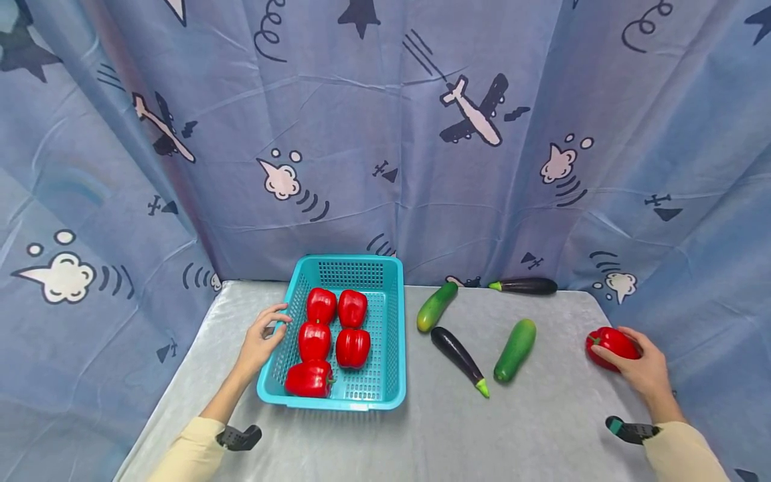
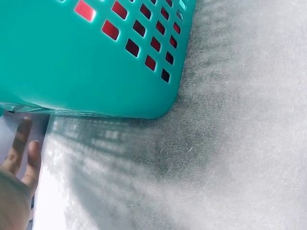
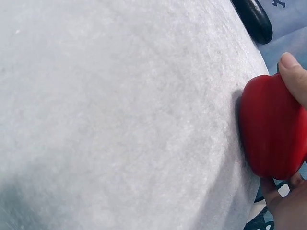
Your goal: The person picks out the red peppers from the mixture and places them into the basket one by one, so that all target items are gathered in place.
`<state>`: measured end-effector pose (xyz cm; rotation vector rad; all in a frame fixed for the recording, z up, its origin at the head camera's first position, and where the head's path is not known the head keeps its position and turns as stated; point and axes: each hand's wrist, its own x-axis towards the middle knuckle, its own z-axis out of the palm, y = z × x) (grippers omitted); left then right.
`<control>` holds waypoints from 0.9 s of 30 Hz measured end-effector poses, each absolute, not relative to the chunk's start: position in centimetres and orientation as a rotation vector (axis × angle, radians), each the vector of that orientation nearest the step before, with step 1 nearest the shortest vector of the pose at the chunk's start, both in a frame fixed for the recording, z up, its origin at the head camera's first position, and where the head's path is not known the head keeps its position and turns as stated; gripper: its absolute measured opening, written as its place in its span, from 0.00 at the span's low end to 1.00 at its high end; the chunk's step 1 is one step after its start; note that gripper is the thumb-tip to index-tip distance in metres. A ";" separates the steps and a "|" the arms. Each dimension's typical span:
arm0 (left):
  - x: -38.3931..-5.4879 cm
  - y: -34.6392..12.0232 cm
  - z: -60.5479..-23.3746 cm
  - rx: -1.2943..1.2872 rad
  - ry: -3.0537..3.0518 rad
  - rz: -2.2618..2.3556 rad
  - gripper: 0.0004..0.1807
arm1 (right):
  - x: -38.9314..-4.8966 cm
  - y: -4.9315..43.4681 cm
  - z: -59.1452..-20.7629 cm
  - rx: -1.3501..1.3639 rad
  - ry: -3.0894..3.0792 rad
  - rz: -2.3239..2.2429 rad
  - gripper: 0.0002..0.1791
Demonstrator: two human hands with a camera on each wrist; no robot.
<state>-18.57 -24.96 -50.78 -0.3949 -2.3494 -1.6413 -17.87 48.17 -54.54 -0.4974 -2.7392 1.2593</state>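
My right hand (image 1: 647,368) grips a red bell pepper (image 1: 612,348) at the table's right edge, thumb on one side and fingers on the other. In the right wrist view the pepper (image 3: 273,127) lies between thumb and fingers, close to the cloth. My left hand (image 1: 262,340) is at the left side of a turquoise plastic basket (image 1: 394,375), its fingertips at the rim. The left wrist view shows two loosely extended fingers beside the basket wall (image 2: 62,62); whether they touch it I cannot tell. Several red bell peppers (image 1: 314,341) lie inside the basket.
Right of the basket lie two cucumbers, one near it (image 1: 436,306) and one farther right (image 1: 515,349). One eggplant (image 1: 459,358) lies between them; another eggplant (image 1: 524,286) is at the back edge. A patterned blue curtain (image 1: 361,134) hangs behind the pale table (image 1: 446,435).
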 end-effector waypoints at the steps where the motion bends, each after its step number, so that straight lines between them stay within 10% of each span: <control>1: -18.6 -25.0 -50.8 -0.395 -2.350 -1.642 0.08 | -17.9 48.1 -54.5 -0.506 -2.736 1.263 0.49; 27: -18.7 -25.1 -51.3 -0.412 -2.321 -1.659 0.08 | -19.3 42.2 -50.2 -0.258 -2.635 1.403 0.47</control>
